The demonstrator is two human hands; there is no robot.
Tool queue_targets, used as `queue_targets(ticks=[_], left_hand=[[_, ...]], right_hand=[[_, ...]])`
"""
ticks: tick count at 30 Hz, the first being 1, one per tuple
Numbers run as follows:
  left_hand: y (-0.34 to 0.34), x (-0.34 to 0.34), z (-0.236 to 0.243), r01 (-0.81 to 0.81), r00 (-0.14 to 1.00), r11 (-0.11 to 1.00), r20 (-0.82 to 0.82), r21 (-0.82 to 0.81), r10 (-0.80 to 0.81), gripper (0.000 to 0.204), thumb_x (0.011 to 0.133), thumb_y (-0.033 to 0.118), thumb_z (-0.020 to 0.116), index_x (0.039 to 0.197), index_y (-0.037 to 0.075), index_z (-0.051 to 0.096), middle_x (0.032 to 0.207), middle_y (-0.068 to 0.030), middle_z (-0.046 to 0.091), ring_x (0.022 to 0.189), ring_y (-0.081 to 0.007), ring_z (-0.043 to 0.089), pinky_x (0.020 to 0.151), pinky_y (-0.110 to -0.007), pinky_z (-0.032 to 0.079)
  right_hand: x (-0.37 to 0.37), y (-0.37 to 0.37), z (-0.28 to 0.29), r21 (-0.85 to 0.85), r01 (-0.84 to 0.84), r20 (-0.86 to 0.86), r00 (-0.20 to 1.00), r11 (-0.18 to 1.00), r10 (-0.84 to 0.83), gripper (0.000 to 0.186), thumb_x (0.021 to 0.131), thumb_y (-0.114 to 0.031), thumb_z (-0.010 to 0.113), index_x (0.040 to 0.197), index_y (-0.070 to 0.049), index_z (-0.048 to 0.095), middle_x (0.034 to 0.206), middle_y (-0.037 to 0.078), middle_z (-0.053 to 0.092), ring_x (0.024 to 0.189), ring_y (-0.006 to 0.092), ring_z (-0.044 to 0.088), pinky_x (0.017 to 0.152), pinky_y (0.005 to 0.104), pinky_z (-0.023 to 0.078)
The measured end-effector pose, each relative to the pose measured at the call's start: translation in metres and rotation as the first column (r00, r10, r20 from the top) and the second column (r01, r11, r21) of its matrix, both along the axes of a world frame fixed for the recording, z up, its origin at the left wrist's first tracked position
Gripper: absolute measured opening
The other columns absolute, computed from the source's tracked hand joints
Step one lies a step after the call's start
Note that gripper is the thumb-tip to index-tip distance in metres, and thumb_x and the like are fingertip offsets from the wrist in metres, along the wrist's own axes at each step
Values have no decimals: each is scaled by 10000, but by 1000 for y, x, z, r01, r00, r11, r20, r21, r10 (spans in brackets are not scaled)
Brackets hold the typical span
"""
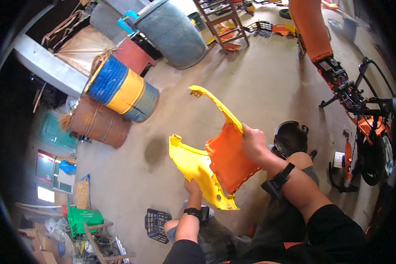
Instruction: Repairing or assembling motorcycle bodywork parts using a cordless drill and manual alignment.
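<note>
In front of me I hold up a plastic motorbike body panel (233,154), with an orange middle and yellow side pieces that end in narrow, curved tips. My left hand (192,188) is closed on the lower edge of the broad yellow side. Higher up, my right hand (254,143) grips the far right edge, where yellow meets orange; its fingertips are partly hidden behind the panel. Whether the orange and yellow pieces are fully joined, I cannot tell. Each wrist carries a black strap with a small device. A rounded black part (291,137) sits beyond my right knee.
A partly stripped motorbike (345,88) stands at the right. A black plastic basket (158,225) is on the floor by my left knee. Blue-yellow (123,90) and rusty (99,121) barrels, a large grey bin (171,35) and a wooden ladder-like frame (224,22) stand farther off.
</note>
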State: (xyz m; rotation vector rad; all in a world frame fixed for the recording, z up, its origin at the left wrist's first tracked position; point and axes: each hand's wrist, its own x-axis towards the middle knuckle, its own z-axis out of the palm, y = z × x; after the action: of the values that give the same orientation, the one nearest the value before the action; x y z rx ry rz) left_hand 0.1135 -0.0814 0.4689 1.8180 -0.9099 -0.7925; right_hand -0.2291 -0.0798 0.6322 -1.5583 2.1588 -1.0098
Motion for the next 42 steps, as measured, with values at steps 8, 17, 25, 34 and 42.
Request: queue_targets(ticks=[8,17,25,34,42], left_hand=[[29,10,131,-75,910,918,-404,-388,-96,357,967,21,395,1322,15,428,1257,-170,545,1082,-308,594,916,-416,499],[10,9,114,-265,904,908,-412,-324,117,396,965,-3,363,1351,20,448,1269,-147,556,1104,-262,580,926,-347,462],[23,15,109,-168,930,928,-365,-333,37,410,934,-29,377,1333,1,467,1238,-123,579,1116,-223,567,965,-321,427],[31,-10,115,-187,850,951,-525,-245,31,444,928,-63,371,1359,15,439,1236,-117,573,1118,-199,559,976,-313,417],[24,-15,110,-153,744,958,-667,-242,-50,423,911,-94,377,1304,13,490,1193,-107,597,1058,-220,601,938,-346,462]], right_hand=[[-14,5,16,-233,-40,133,988,972,72,331,826,-85,569,1153,-89,623,822,237,632,769,400,645,680,474,508],[8,0,2,-174,-44,227,970,984,84,341,877,-88,574,1215,-109,617,846,235,636,705,183,647,686,326,495],[47,13,-11,-114,-141,164,974,983,158,341,883,-130,585,1223,-139,618,859,199,659,731,160,650,696,313,494],[62,24,-2,-5,-170,4,985,985,171,339,898,-157,534,1230,-155,605,924,218,643,845,325,674,726,368,503],[53,14,-21,-29,-131,35,991,991,132,376,859,-116,535,1223,-169,610,971,214,644,891,344,663,772,393,503]])
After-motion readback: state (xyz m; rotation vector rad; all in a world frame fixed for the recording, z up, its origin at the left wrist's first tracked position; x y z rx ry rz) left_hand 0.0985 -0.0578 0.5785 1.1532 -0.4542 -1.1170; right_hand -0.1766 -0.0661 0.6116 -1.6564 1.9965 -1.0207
